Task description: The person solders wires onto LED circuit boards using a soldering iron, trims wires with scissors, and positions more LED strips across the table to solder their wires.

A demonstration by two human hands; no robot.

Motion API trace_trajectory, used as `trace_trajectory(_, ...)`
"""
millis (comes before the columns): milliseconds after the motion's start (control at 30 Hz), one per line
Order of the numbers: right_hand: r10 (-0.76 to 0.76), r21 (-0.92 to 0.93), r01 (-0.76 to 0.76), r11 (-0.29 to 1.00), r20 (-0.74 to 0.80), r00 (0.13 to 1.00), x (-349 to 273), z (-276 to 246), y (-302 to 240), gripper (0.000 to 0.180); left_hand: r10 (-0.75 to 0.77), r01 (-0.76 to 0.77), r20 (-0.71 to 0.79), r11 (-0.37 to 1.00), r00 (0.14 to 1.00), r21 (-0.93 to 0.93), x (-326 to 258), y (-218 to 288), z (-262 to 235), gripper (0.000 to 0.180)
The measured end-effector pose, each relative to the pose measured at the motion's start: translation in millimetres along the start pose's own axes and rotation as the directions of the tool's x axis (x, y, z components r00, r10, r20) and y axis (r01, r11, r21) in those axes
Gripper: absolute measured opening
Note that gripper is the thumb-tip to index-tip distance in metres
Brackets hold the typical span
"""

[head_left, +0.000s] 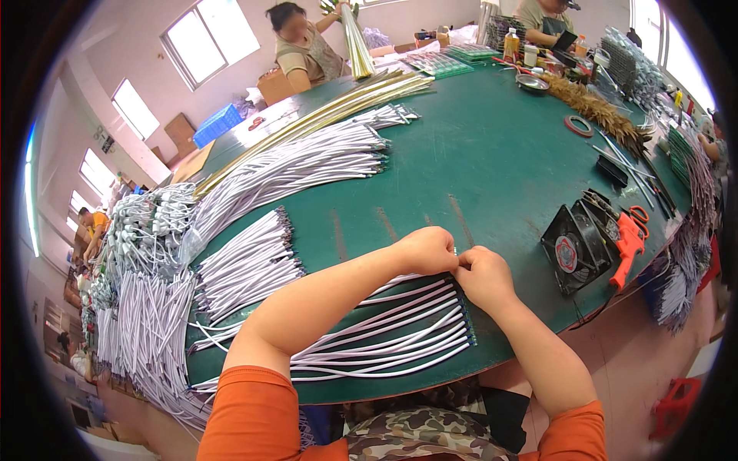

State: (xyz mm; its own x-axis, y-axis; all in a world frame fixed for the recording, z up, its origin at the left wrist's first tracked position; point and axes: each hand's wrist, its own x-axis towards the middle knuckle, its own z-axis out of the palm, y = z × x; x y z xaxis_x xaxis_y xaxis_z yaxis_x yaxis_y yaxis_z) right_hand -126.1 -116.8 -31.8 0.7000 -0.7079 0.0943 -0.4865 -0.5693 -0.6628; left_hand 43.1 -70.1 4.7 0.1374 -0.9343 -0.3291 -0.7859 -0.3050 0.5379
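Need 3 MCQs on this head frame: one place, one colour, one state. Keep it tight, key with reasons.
1. Where does the small black fan lie?
A. On the table, on the person's right
B. On the floor
C. At the far left edge, among the cables

2. What colour is the tabletop?
A. White
B. Dark green
C. Red

3. How do the left hand and the right hand stand?
A. Both flat and wide apart
B. Close together, fingertips meeting at the ends of the white cables
C. One raised off the table, out of sight

Key:
1 A, the fan sits on the table near its right edge, beside an orange tool.
2 B, the bare surface between the cable bundles is dark green.
3 B, both hands are curled with fingertips nearly touching over the row of cable ends.
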Motion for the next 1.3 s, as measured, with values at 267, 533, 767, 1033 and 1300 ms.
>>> trace_trajectory(267,0.066,0.005,-0.067,0.998,0.121,0.990,13.1,-4.8,-4.5,0.018,-0.113,0.112,-0.022,0.991,0.993,-0.069,-4.1,5.9,-2.8,0.023)
trace_trajectory(533,0.044,0.022,-0.047,0.999,0.110,0.993,14.2,-2.9,-7.7,0.024,-0.116,0.097,-0.083,0.975,0.990,-0.199,-3.2,-5.0,3.7,0.025)
trace_trajectory(767,0.048,0.030,-0.050,0.998,0.050,0.998,11.9,-0.1,-10.3,0.022,-0.216,0.174,-0.100,0.931,0.971,-0.320,-2.9,-1.8,9.0,0.020)
trace_trajectory(1033,-0.038,0.052,0.039,0.998,-0.013,0.999,4.2,8.3,0.6,0.015,-0.234,0.035,-0.264,0.807,0.936,-0.590,-10.3,-19.2,-3.6,0.015)
trace_trajectory(1300,-0.095,0.237,0.106,0.966,-0.059,0.994,4.4,6.8,5.2,0.012,0.209,-0.231,-0.320,0.972,0.924,-0.033,-48.8,-23.2,9.5,0.019)
